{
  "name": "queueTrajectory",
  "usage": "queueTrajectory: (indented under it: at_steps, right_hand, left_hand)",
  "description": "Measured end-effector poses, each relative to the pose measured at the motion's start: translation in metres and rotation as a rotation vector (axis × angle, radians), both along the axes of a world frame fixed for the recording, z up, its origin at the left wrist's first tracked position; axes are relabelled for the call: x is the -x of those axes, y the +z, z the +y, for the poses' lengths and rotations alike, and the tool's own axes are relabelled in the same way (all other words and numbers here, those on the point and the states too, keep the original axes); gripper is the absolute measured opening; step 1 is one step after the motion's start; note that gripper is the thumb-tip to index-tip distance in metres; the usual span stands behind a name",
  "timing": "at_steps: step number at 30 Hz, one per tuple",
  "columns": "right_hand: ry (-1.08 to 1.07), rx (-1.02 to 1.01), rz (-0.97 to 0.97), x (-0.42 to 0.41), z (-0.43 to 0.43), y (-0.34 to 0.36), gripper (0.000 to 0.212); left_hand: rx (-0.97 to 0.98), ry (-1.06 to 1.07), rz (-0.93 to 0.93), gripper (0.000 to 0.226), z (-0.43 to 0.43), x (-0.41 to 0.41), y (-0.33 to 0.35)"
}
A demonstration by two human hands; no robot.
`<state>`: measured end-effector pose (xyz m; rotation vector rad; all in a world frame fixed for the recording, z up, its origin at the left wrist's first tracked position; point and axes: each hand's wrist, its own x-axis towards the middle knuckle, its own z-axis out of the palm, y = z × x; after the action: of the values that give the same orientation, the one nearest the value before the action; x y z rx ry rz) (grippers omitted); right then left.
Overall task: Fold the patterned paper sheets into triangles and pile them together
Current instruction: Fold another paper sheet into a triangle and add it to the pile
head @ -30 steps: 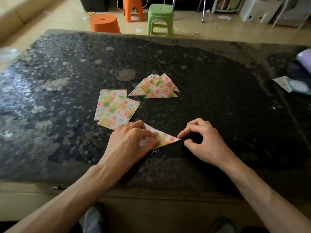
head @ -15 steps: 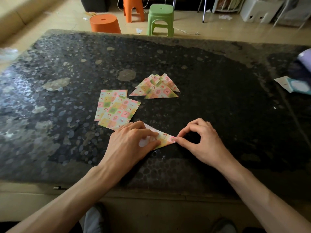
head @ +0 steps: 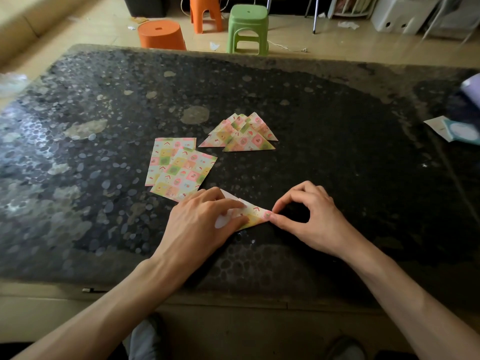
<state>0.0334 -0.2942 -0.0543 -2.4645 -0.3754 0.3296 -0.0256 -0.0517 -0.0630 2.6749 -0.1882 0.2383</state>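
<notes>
Where the table [head: 337,165] holding folded triangles [head: 240,136] ends, plastic stools [head: 248,27] stand.

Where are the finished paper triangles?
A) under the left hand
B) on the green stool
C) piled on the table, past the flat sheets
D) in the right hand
C: the pile of triangles lies on the table beyond the flat sheets; the left hand and right hand are on a half-folded sheet nearer.
</notes>
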Motion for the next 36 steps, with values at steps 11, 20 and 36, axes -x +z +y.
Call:
queueTrajectory:
  at_steps: [11, 20, 36]
  right_hand:
    - [-0.027, -0.151, -0.101, 0.003, 0.000, -0.001, 0.010]
    - [0.247, -0.016, -0.329, 0.010, 0.002, -0.002, 0.013]
    - [0.035, -0.007, -0.249, 0.005, 0.011, -0.018, 0.029]
  left_hand:
    - [0.256, -0.085, 0.038, 0.023, 0.001, -0.005, 0.008]
    - [0.033, -0.233, -0.084, 0.009, 0.002, -0.002, -0.002]
    - [0.168, 0.097, 0.087, 0.027, -0.003, -0.011, 0.000]
